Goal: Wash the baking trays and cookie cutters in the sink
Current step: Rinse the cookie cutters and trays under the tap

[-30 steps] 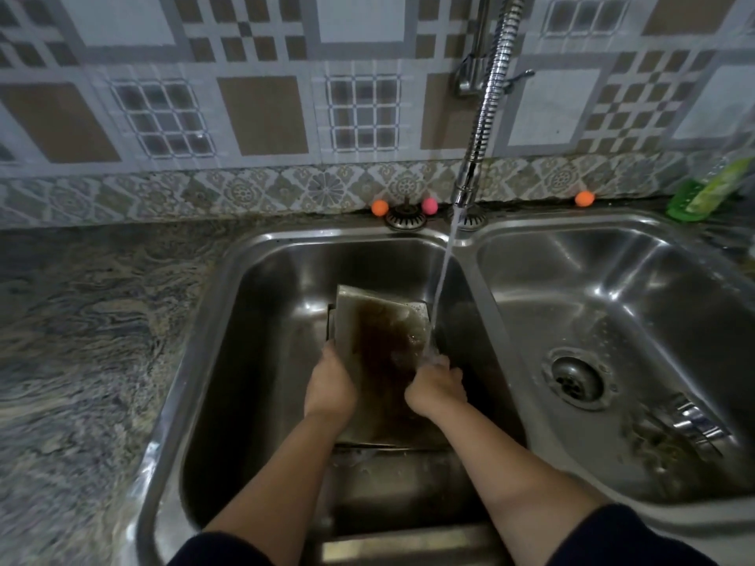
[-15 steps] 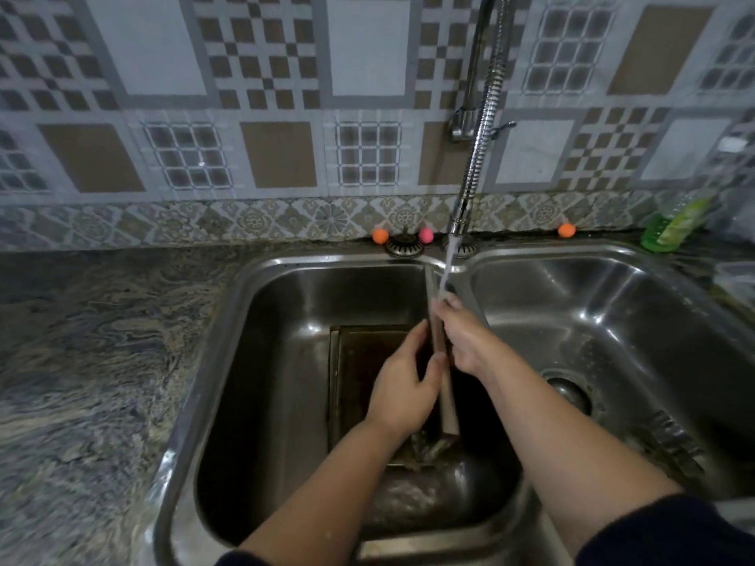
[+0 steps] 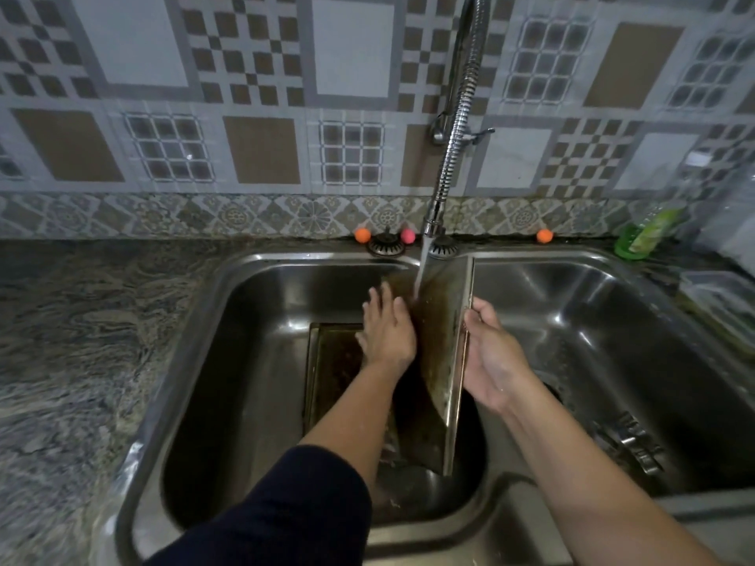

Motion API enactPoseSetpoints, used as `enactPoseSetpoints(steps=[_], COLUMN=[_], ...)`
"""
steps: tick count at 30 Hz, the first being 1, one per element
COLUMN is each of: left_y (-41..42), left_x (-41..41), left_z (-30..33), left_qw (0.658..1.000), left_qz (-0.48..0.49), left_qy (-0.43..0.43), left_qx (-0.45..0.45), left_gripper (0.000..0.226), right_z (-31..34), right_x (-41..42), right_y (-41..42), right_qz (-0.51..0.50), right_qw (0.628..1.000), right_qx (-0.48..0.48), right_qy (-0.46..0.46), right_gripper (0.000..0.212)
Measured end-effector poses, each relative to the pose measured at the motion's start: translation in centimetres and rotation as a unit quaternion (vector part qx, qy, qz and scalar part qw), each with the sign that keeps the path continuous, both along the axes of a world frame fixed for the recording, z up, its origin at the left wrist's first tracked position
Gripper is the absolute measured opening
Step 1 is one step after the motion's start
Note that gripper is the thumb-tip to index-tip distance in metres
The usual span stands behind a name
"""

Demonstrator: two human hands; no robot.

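A person stands a stained baking tray (image 3: 443, 345) on edge in the left basin (image 3: 245, 361) so tap water (image 3: 420, 275) sheets down it | right hand (image 3: 490, 357) grips its rim | left hand (image 3: 386, 332), fingers spread, rubs its face | second tray (image 3: 333, 369) below the left hand | right basin (image 3: 613, 320) holds what may be cookie cutters (image 3: 631, 445).

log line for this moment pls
step: rinsing tray | left hand: flat on tray | right hand: grips tray edge | tap: running
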State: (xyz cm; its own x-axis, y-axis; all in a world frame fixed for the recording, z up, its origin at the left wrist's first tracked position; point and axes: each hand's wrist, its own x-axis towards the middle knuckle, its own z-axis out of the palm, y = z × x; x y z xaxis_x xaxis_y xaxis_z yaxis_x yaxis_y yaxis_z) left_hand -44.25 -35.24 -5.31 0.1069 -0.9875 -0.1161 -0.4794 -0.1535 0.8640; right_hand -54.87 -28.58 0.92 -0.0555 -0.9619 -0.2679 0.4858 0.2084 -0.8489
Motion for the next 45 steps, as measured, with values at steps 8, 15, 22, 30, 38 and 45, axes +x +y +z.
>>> enactPoseSetpoints(steps=[8,15,22,30,38,45], left_y=[4.8,5.5,7.0,7.0,7.7,8.7], left_x=[2.6,5.4,4.6,2.5,5.2,8.8], left_z=[-3.2,-1.7,-2.1,-0.3,0.5,-0.5], left_qw=[0.998,0.997,0.995,0.995,0.987,0.991], left_qz=[0.049,0.02,-0.058,-0.091,-0.077,0.103], left_qy=[0.002,-0.069,-0.082,-0.003,0.016,0.035], left_qx=[0.028,-0.013,-0.021,-0.029,-0.143,-0.082], left_gripper=[0.059,0.061,0.061,0.064,0.061,0.034], right_z=[0.3,2.4,3.8,2.5,2.4,-2.7], right_x=[2.1,5.0,3.8,3.2,4.8,8.3], right_y=[-3.5,-7.0,-7.4,-5.9,-4.9,-3.6], right_qz=[-0.038,-0.055,-0.095,-0.052,0.167,0.242], right_qw=[0.998,0.994,0.987,0.991,0.983,0.852], right_qx=[-0.047,-0.081,-0.088,-0.099,-0.082,-0.162], right_qy=[-0.033,-0.049,-0.101,-0.068,-0.006,0.435], right_gripper=[0.025,0.02,0.022,0.019,0.025,0.041])
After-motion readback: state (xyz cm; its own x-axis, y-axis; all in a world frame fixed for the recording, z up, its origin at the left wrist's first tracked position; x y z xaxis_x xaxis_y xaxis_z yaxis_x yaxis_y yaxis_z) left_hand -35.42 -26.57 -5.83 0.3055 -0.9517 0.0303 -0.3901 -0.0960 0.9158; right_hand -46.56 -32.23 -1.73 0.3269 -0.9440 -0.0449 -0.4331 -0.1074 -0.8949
